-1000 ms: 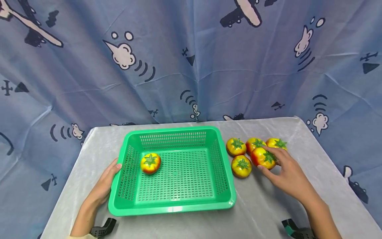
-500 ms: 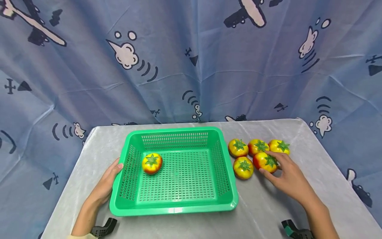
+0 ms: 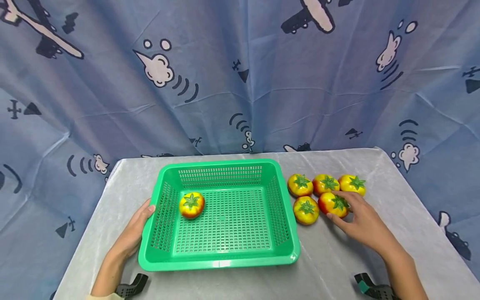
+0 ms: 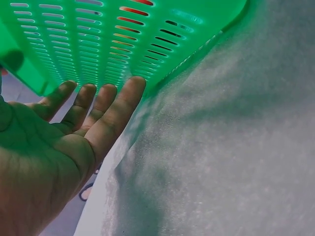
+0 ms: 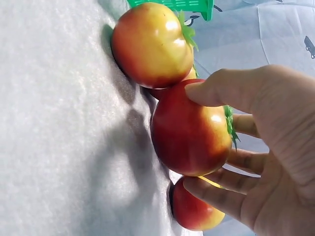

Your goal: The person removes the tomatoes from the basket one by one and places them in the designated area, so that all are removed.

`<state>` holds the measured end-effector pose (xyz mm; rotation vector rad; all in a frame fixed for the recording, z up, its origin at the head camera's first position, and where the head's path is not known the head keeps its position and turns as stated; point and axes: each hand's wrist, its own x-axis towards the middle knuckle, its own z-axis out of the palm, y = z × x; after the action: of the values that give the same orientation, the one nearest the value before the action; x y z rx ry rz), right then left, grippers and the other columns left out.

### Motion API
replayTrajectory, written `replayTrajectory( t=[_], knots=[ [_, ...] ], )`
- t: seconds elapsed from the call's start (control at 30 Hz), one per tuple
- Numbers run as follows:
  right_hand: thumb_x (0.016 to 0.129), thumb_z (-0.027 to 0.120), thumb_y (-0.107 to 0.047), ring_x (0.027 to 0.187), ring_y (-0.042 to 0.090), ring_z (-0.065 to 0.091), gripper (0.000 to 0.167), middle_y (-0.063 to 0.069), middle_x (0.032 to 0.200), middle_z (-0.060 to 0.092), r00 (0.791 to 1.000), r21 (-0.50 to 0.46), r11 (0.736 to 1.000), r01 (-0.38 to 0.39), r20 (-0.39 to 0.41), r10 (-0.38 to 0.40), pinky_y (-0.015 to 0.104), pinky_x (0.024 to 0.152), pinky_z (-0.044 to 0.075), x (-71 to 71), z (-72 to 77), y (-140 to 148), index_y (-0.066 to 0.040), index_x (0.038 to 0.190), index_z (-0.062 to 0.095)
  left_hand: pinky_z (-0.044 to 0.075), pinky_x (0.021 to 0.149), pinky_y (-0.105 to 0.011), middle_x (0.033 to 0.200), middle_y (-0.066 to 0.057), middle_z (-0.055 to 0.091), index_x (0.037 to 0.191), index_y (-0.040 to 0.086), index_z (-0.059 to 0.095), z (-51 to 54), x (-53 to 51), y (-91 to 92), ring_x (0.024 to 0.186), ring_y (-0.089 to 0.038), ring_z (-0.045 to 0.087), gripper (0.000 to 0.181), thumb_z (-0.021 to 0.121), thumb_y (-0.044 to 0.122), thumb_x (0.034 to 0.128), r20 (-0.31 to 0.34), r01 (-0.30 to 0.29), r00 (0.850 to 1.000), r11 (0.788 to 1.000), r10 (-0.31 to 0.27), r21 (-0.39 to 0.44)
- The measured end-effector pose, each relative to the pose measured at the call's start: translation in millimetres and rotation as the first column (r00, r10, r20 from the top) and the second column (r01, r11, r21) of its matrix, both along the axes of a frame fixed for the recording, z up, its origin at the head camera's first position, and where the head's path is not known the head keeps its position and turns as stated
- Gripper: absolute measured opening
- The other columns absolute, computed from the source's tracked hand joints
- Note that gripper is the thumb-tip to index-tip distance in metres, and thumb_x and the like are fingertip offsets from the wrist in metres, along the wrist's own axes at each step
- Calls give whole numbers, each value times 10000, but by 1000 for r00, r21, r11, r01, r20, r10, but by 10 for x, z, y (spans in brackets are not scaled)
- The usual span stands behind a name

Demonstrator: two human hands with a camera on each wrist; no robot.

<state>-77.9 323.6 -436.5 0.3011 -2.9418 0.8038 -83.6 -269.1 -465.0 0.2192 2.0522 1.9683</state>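
A green plastic basket (image 3: 221,263) stands on the table, with one yellow-and-red tomato (image 3: 191,205) inside, left of its middle. My left hand (image 3: 132,231) holds the basket's left side, thumb on the rim; in the left wrist view its fingers (image 4: 115,115) reach along the slotted outer wall. Right of the basket, my right hand (image 3: 361,221) has thumb and fingers round a tomato with a green leafy top (image 5: 184,132). In the head view this held tomato sits at the near side of a cluster, close to a tomato on its left (image 3: 306,211).
Behind the held tomato, several more form a row: a left one (image 3: 300,185), a middle one (image 3: 326,184) and a right one (image 3: 352,184). A grey cloth covers the table (image 3: 326,266). A blue patterned curtain (image 3: 210,83) hangs along its back edge.
The right hand and its tomato have come slightly down and nearer, showing more of the tomato behind. The left hand stays on the basket. The head view has shifted a little.
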Motion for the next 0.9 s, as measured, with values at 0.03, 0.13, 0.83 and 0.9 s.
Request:
replayTrajectory(
  t=[0.03,0.13,0.83,0.9],
  knots=[
    [884,875,-230,1161,461,627,650,271,1366,589,1000,-2,1000,-5,9,5,536,840,616,-2,-2,2,-25,1427,581,684,881,-410,1247,-35,696,1653,-90,66,-3,0,2,1041,-185,778,662,277,317,1175,2,-2,1000,1000,2,-2],
    [891,867,-229,1178,480,619,652,282,1378,582,1000,-2,1000,-16,22,16,613,866,598,-11,-8,4,-15,1433,576,684,881,-402,1276,-118,677,1653,-94,67,-11,3,5,1042,-177,775,657,273,308,1175,-2,-8,1000,1000,8,-12],
    [928,825,-218,1232,498,578,654,271,1422,535,996,-8,1000,-10,87,11,711,940,530,-10,-63,1,-22,1485,543,684,881,-410,1283,-154,666,1651,-91,81,-11,-12,7,1049,-182,771,660,265,328,1175,-13,0,1000,1000,0,-12],
    [929,827,-230,1206,488,590,672,277,1424,533,996,-3,1000,-10,86,10,698,923,535,-4,-59,-5,-24,1496,532,683,887,-406,1310,-222,637,1652,-90,75,-10,-6,9,1058,-178,769,661,261,329,1176,-17,2,1000,1000,-2,-18]
  ],
)
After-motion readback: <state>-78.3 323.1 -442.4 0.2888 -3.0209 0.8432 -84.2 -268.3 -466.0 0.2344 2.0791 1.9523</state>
